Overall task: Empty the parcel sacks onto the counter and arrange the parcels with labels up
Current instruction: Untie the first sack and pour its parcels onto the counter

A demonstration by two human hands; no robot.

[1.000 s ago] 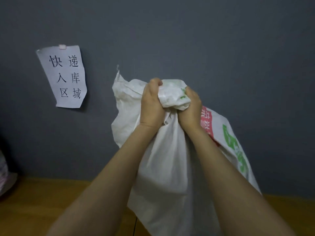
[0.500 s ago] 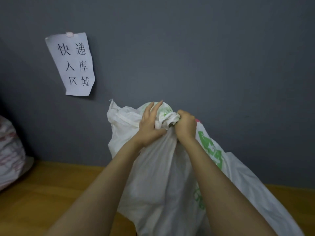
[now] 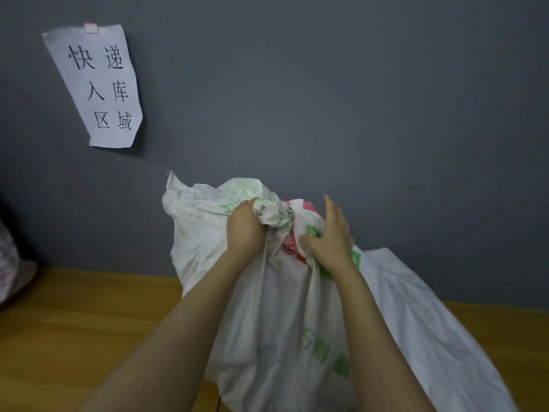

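White woven sack (image 3: 276, 316), green and red print, stands on tabletop (image 3: 74, 328) under both hands. Left hand (image 3: 245, 230) fisted round the bunched neck. Right hand (image 3: 329, 236) spread flat against fabric just right of it, gripping nothing. Risk: the one-handed hold slips, sack slumps sideways, and hidden parcels tumble off the tabletop.

The sack (image 3: 267, 322) is seen as thin white woven cloth, matt and heavily creased, with printed patches. The counter (image 3: 89, 322) is made of yellowish wood, smooth and faintly sheened. The wall (image 3: 356, 99) is painted matt grey. The sheet (image 3: 101, 84) is plain curled paper, fixed by a strip of tape (image 3: 90, 27).
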